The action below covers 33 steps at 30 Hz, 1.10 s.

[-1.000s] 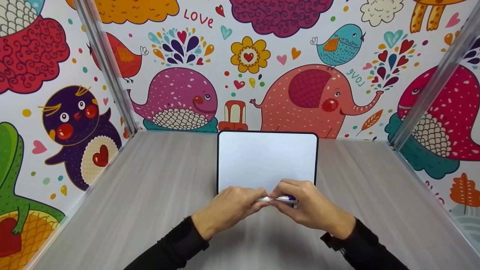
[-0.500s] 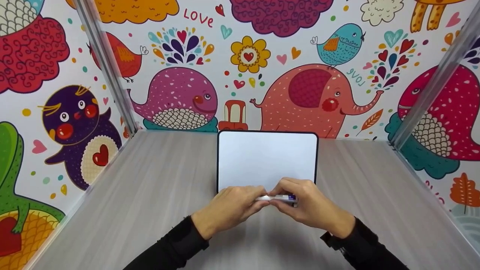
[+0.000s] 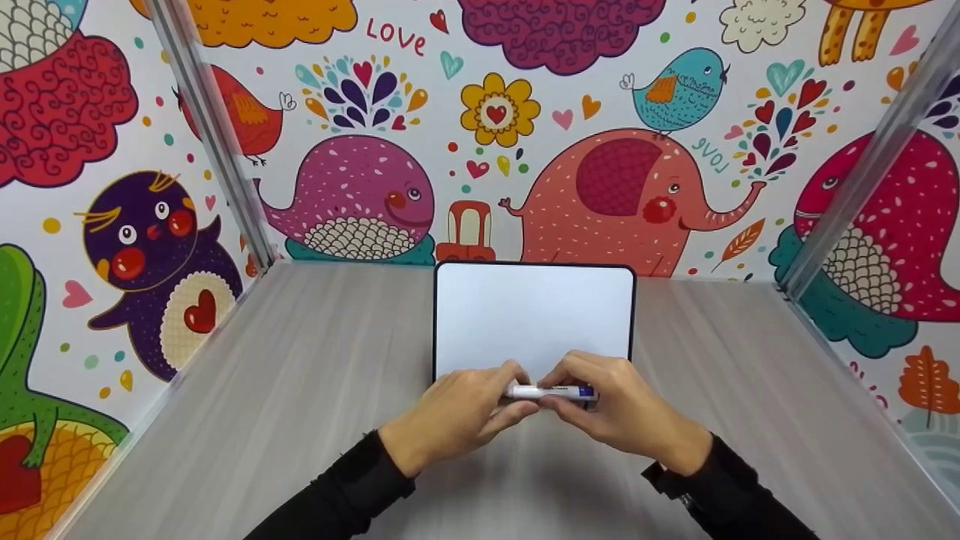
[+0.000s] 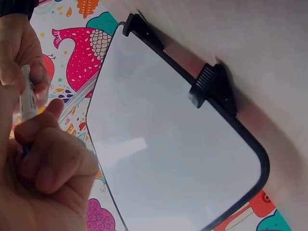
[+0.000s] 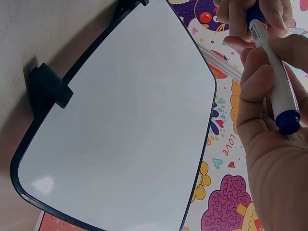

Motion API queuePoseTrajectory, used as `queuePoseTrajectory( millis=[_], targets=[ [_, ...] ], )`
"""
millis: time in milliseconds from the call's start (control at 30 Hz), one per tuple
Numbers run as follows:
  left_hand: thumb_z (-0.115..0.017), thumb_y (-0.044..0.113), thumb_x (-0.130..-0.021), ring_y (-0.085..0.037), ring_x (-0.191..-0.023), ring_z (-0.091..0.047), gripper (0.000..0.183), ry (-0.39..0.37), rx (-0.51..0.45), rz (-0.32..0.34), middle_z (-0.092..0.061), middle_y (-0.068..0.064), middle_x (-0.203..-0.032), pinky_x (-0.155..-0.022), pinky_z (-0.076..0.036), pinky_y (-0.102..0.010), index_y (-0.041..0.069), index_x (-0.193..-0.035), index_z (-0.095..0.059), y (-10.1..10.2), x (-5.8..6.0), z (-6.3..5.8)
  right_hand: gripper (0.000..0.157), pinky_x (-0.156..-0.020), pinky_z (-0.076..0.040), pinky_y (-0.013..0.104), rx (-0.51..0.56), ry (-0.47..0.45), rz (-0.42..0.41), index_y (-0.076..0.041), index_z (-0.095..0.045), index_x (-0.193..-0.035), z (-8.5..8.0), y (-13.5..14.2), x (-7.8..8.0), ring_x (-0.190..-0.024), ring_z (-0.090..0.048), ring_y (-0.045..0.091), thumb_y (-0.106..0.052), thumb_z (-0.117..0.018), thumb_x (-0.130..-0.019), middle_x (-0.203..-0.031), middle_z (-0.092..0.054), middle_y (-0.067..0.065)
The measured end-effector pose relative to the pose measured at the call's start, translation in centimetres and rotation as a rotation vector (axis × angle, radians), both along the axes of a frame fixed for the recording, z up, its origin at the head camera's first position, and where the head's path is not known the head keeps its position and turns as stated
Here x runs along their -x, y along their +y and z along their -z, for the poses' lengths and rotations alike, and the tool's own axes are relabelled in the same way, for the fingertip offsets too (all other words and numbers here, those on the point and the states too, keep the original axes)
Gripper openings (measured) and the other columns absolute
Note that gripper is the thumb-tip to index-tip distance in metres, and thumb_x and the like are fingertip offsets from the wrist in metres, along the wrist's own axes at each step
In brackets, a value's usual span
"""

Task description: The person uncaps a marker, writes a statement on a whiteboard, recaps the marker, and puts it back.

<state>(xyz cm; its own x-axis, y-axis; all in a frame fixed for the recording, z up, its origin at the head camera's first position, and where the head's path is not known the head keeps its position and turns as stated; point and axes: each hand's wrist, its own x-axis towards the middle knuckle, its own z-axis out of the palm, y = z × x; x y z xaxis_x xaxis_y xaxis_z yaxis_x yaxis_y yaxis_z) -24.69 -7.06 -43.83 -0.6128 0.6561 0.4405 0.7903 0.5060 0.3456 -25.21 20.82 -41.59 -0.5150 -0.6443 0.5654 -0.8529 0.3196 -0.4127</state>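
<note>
Shifted left hand (image 3: pixel 461 411) slightly, baring more of white, blue-ended cylindrical marker (image 3: pixel 561 391), lower centre; pinching it with right hand (image 3: pixel 624 403) too, likely regripping.

My left sleeve (image 3: pixel 322 491) is black and long, with small ragged bits along its upper edge; my right sleeve (image 3: pixel 746 487) is black too, a squared black tab (image 3: pixel 660 481) jutting at its cuff (image 3: pixel 712 463).

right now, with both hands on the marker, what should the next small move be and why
I'd probably ease the left hand outward to draw the blue end off the marker, while the right hand steadies it. That end, at the left hand, looks like a cap and seems to be on, and the whiteboard ahead shows no writing.
</note>
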Motion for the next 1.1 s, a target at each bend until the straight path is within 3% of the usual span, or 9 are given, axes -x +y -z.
queuePoseTrajectory(
  millis=[133,400,600,733,900,1100],
  targets=[
    [-0.059,0.047,-0.123,-0.002,-0.072,-0.054,0.038,-0.03,0.008,-0.035,-0.073,0.002,-0.087,-0.068,-0.046,-0.015,0.012,-0.136,-0.065,-0.3,0.0,-0.1,0.021,-0.084,-0.073,0.026,0.0,-0.003,0.009,-0.015,-0.078,-0.118,0.0,0.0,0.0,-0.091,-0.082,0.01,-0.01,-0.091,-0.102,-0.105,-0.083,-0.003],
    [-0.056,0.05,-0.123,-0.002,-0.061,-0.041,0.045,-0.049,0.009,-0.097,-0.048,0.009,-0.071,-0.058,-0.035,-0.017,0.01,-0.141,-0.064,-1.0,0.3,-0.5,0.025,-0.086,-0.071,0.021,0.01,0.009,0.032,-0.015,-0.079,-0.119,-0.3,0.3,0.1,-0.09,-0.082,0.01,-0.003,-0.091,-0.101,-0.104,-0.083,-0.001],
    [-0.046,0.039,-0.125,-0.004,-0.061,-0.046,0.032,-0.046,0.016,-0.197,-0.053,0.01,-0.072,-0.053,-0.039,-0.022,0.012,-0.131,-0.064,-1.6,0.6,-0.7,0.028,-0.086,-0.07,0.018,0.034,0.042,0.045,-0.015,-0.081,-0.118,-0.8,0.8,0.4,-0.091,-0.083,0.01,0.002,-0.092,-0.098,-0.105,-0.084,-0.003],
    [-0.049,0.025,-0.117,-0.007,-0.063,-0.052,0.018,-0.062,0.044,-0.257,-0.057,0.008,-0.074,-0.052,-0.041,-0.026,0.014,-0.119,-0.063,-2.0,0.6,-0.8,0.027,-0.085,-0.072,0.024,0.03,0.056,0.079,-0.016,-0.083,-0.116,-1.1,1.2,0.4,-0.091,-0.081,0.009,0.0,-0.094,-0.097,-0.104,-0.084,-0.006],
    [-0.054,0.017,-0.109,-0.009,-0.069,-0.057,0.009,-0.123,0.074,-0.267,-0.064,0.006,-0.08,-0.058,-0.047,-0.028,0.016,-0.108,-0.063,-2.2,0.6,-1.0,0.025,-0.077,-0.072,0.028,0.021,0.07,0.121,-0.016,-0.083,-0.115,-1.3,1.6,0.6,-0.088,-0.076,0.007,-0.003,-0.095,-0.097,-0.104,-0.084,-0.007],
    [-0.058,0.011,-0.109,-0.007,-0.071,-0.057,0.007,-0.229,0.104,-0.214,-0.066,0.003,-0.084,-0.061,-0.048,-0.025,0.014,-0.104,-0.063,-2.1,0.6,-0.7,0.027,-0.078,-0.072,0.028,0.027,0.069,0.132,-0.015,-0.083,-0.115,-1.4,2.2,0.9,-0.088,-0.075,0.007,-0.003,-0.096,-0.095,-0.105,-0.085,-0.007]
  ],
)
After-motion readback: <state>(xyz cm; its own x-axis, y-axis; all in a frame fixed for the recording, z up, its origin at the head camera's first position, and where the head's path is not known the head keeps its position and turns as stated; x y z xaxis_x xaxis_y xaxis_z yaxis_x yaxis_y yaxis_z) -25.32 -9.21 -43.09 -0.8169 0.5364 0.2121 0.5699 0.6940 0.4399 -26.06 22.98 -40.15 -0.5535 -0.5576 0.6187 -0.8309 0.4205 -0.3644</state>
